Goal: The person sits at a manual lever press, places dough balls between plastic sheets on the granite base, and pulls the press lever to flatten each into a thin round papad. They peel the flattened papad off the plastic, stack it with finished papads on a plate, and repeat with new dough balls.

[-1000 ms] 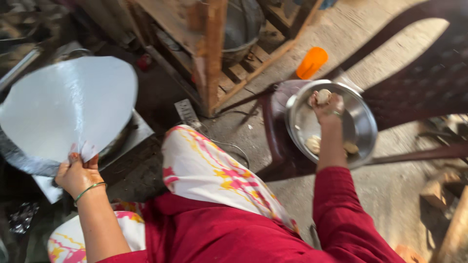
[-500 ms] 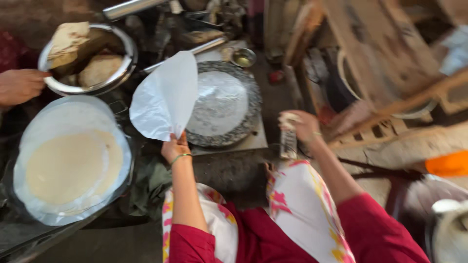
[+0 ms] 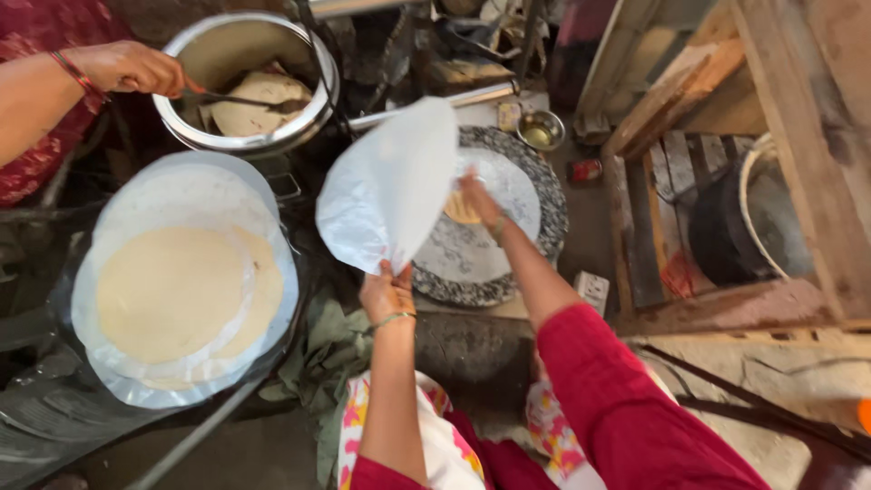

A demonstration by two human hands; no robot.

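a cluttered, dim cooking spot seen from above, with dark ground, wooden crate slats (image 3: pixel 689 172) on the right and a low bench (image 3: pixel 472 308) carrying a round speckled stone plate (image 3: pixel 535 236). the left hand (image 3: pixel 386 292) is just off the near edge of that plate, fingers pressed together, pinching the lower corner of a thin white round sheet (image 3: pixel 392 186) that stands lifted and curled above the plate's left side. a thin bangle circles that wrist. the right hand (image 3: pixel 478 200) reaches over the middle of the plate, fingers drawn together on a small yellowish lump of dough (image 3: pixel 461 210) that lies on a second white sheet (image 3: pixel 508 186) spread flat on the stone; whether it grips the lump or only presses it, i cannot tell. its sleeve is red.

outward from there, a small metal bowl (image 3: pixel 541 132) with yellowish liquid sits just beyond the plate's far edge, and a small white box (image 3: pixel 592 290) lies at the bench's near right corner. to the left, well apart from the plate, a stack of flattened pale dough rounds (image 3: pixel 177 290) rests between white sheets on a wide tray (image 3: pixel 54 399). beyond it stands a big steel pot (image 3: pixel 313 113) holding more dough pieces, where another person's hand (image 3: pixel 136 68) holds a dark utensil at the rim. green cloth (image 3: pixel 331 363) is bunched below the bench's left edge.
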